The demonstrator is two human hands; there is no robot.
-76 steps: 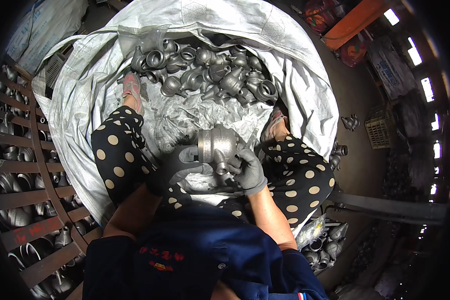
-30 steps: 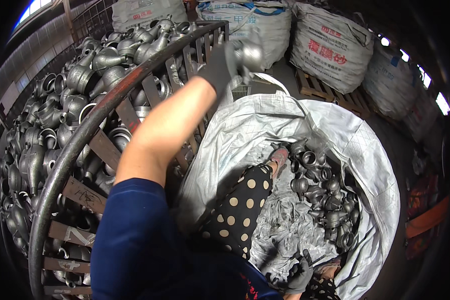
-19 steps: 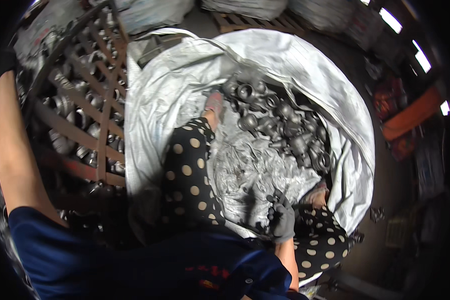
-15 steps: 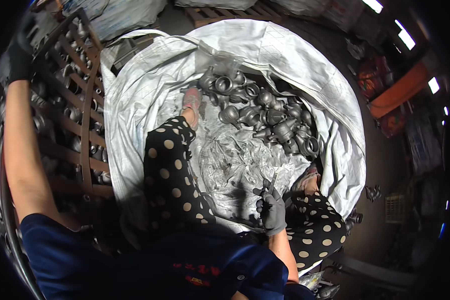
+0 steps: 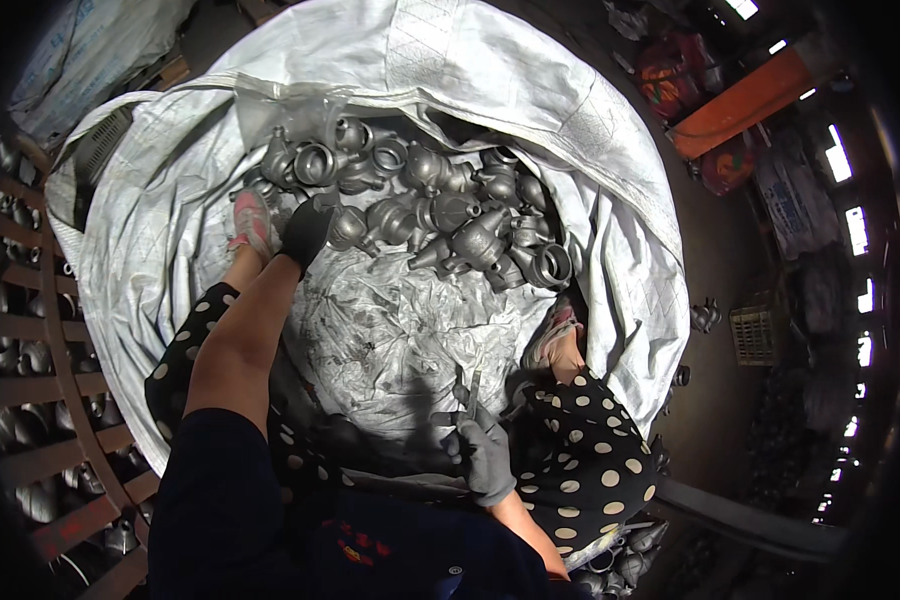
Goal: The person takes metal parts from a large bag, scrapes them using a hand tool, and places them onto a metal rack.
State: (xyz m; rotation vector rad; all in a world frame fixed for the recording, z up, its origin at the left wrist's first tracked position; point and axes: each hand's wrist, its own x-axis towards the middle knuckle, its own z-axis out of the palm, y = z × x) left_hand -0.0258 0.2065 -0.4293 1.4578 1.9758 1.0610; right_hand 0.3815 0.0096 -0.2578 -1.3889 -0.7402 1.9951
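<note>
I sit inside a big white bulk bag (image 5: pixel 530 90) with my legs in black polka-dot trousers stretched out. A pile of grey metal castings (image 5: pixel 450 205) lies at its far side. My left hand (image 5: pixel 305 225), in a dark glove, reaches out past my pink shoe (image 5: pixel 252 222) and closes on the end of one casting (image 5: pixel 350 230) at the pile's near left edge. My right hand (image 5: pixel 482 455), in a grey glove, rests by my right knee and grips a thin metal tool (image 5: pixel 474 385) that points upward.
A curved metal cage (image 5: pixel 40 330) holding more castings stands on my left. Outside the bag on the right are an orange beam (image 5: pixel 740 95), a small crate (image 5: pixel 755 335) and loose castings on the floor (image 5: pixel 705 315).
My left arm, which held a casting up over the cage on the left, has swung back down to the pile in the bag. My right hand stayed by my knee.
</note>
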